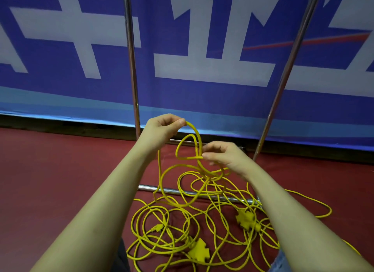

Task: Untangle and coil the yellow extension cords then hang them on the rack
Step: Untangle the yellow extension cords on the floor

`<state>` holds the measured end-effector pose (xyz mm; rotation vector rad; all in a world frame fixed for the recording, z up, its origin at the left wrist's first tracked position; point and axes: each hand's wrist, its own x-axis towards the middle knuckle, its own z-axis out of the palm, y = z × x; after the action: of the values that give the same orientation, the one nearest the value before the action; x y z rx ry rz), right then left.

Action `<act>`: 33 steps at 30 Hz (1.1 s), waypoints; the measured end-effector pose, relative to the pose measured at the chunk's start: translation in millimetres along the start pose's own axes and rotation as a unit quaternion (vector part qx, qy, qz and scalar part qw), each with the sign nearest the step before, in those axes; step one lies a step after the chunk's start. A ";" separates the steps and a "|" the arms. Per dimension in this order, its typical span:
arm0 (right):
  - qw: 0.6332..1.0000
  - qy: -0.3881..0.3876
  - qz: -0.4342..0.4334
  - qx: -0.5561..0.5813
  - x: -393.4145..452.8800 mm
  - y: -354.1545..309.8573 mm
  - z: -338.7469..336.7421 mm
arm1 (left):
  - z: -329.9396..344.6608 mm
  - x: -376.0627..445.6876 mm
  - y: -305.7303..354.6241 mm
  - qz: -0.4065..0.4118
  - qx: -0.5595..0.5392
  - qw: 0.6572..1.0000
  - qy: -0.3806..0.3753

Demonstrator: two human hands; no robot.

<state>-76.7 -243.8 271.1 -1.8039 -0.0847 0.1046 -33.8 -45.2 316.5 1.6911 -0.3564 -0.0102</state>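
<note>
A tangle of yellow extension cords (pixel 182 221) lies on the red floor between my arms. Two yellow multi-outlet heads (pixel 197 251) (pixel 245 219) and a plug (pixel 156 228) sit in the pile. My left hand (pixel 162 130) pinches the top of a raised loop (pixel 194 134). Lower and to the right, my right hand (pixel 222 156) pinches a small knotted loop (pixel 188 150) where the strands cross. The lifted strands hang down into the pile. The rack's two metal uprights (pixel 131 69) (pixel 289 69) rise just behind my hands.
The rack's chrome base bar (pixel 172 190) lies on the red floor (pixel 50 180) under the cords. A blue and white banner (pixel 202 48) covers the wall behind. One cord loop (pixel 315 203) trails off to the right.
</note>
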 end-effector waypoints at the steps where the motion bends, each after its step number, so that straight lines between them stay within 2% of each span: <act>1: 1.000 -0.017 0.013 -0.016 -0.8 1.0 0.7 | -0.7 0.3 -0.3 -0.006 -0.009 1.000 0.009; 3: 0.999 -0.034 0.026 -0.032 -0.4 1.6 2.6 | -0.8 1.2 -1.4 -0.016 -0.028 0.999 0.029; 7: 0.996 0.006 -0.012 -0.088 3.3 1.3 3.8 | -3.5 4.3 -5.4 -0.038 -0.054 0.997 0.046; 10: 0.995 0.042 -0.034 -0.085 5.5 3.7 3.2 | -7.2 4.5 -8.9 -0.057 -0.063 0.996 0.032; 15: 0.993 0.060 -0.037 -0.094 8.2 1.6 3.6 | -8.5 2.8 -8.0 -0.079 -0.112 0.990 -0.015; 17: 0.992 0.058 -0.036 -0.110 8.9 1.9 2.1 | -13.7 3.6 -6.5 -0.104 -0.083 0.990 -0.037; 19: 0.990 0.045 -0.033 -0.128 8.1 1.4 -0.1 | -21.7 3.5 -6.6 -0.120 -0.009 0.989 -0.083; 22: 0.989 0.023 -0.026 -0.141 6.7 -0.7 -2.1 | -28.0 1.2 -9.2 -0.099 0.129 0.978 -0.134; 25: 0.988 0.019 -0.032 -0.151 6.2 -5.2 1.6 | -22.6 -2.3 -12.0 -0.071 0.161 0.970 -0.170; 29: 0.991 0.031 -0.035 -0.128 4.0 -11.0 2.7 | -15.4 -4.7 -10.6 -0.059 0.129 0.974 -0.176; 33: 0.989 0.056 -0.050 -0.127 3.7 -9.4 -1.1 | -14.2 -4.2 -9.2 -0.135 -0.019 0.974 -0.184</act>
<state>-73.0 -242.3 280.5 -2.0531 -0.1125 -0.0842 -32.7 -29.5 308.9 1.6859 -0.3952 -0.5325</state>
